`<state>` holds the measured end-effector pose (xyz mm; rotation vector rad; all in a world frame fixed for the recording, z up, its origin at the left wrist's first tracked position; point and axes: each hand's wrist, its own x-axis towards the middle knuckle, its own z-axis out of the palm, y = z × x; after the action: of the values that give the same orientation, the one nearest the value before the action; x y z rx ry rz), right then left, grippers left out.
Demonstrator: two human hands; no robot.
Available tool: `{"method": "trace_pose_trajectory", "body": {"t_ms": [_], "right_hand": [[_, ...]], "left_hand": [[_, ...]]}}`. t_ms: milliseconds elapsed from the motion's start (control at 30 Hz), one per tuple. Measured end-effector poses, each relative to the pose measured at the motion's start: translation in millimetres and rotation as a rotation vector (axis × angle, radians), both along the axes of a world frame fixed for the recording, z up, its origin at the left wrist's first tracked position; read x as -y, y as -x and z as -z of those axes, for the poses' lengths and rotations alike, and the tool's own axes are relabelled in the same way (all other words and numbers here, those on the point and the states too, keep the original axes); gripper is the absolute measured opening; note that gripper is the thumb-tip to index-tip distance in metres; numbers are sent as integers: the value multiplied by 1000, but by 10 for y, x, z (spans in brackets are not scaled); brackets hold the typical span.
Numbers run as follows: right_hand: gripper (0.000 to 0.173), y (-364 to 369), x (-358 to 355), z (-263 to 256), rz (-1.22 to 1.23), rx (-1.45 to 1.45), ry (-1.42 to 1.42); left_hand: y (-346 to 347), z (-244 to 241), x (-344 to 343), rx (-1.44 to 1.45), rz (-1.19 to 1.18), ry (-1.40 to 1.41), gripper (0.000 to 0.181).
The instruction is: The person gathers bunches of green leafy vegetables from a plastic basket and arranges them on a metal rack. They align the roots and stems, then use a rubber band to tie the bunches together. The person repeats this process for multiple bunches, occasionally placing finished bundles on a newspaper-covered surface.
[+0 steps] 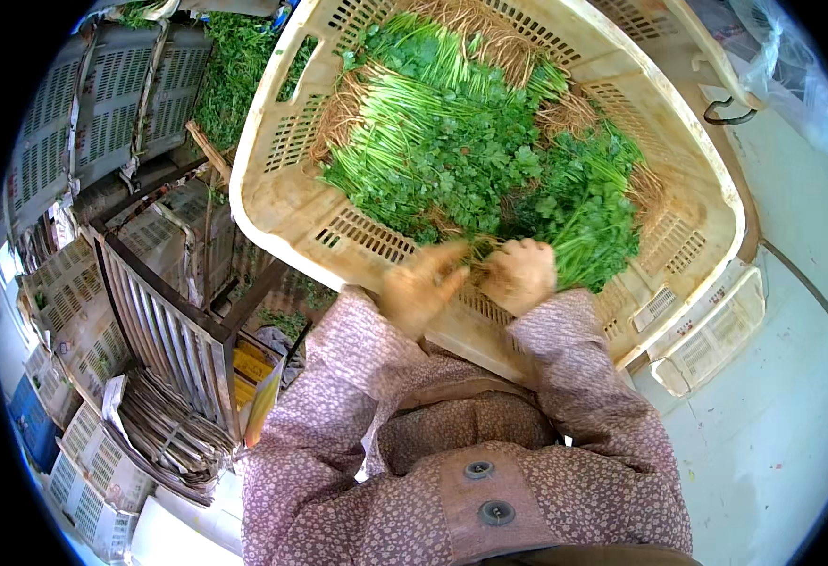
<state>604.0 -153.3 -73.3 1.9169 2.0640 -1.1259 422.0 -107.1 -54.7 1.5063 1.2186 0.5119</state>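
Observation:
A cream plastic crate (279,219) with slotted walls stands before me, holding bundles of leafy green herbs (449,141) that look like coriander. Pale stems and long brown roots (343,113) show on several bundles. At the crate's near side, my right hand (520,276) is curled around part of a bunch (591,226), whose greens are blurred; its roots jut out on the left of the fist. My left hand (421,283), also blurred, is just left of those roots, with thumb and fingers apart. Whether its fingertips touch the roots cannot be told.
To the left are a metal-barred frame (166,318), a bundle of folded paper or card sheets (173,431) and stacked slotted crates (113,85). More greens (233,78) lie behind them. Right of my crate are a pale surface (775,424), a black hook (731,113) and clear plastic film (796,85).

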Motion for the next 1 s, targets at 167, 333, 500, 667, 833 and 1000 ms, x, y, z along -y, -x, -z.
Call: {"method": "trace_pose_trajectory", "body": {"t_ms": [167, 333, 500, 667, 833, 1000], "right_hand": [[27, -320, 292, -38, 78, -151, -363], [22, -741, 461, -231, 249, -275, -445], [27, -1514, 590, -870, 850, -667, -402], [29, -1988, 701, -1579, 762, -735, -874], [32, -2077, 549, -2224, 707, -840, -1056], [35, -1939, 25, -2533, 304, -576, -936]], "left_hand": [[-566, 582, -335, 91, 480, -381, 23], [-754, 1389, -61, -669, 1181, -42, 35], [-712, 1494, 184, -984, 1416, -184, 44], [-802, 1526, 258, -1072, 1409, -200, 44], [-677, 1547, 170, -894, 1303, -183, 44], [-512, 845, -447, -163, 352, -54, 34]]}}
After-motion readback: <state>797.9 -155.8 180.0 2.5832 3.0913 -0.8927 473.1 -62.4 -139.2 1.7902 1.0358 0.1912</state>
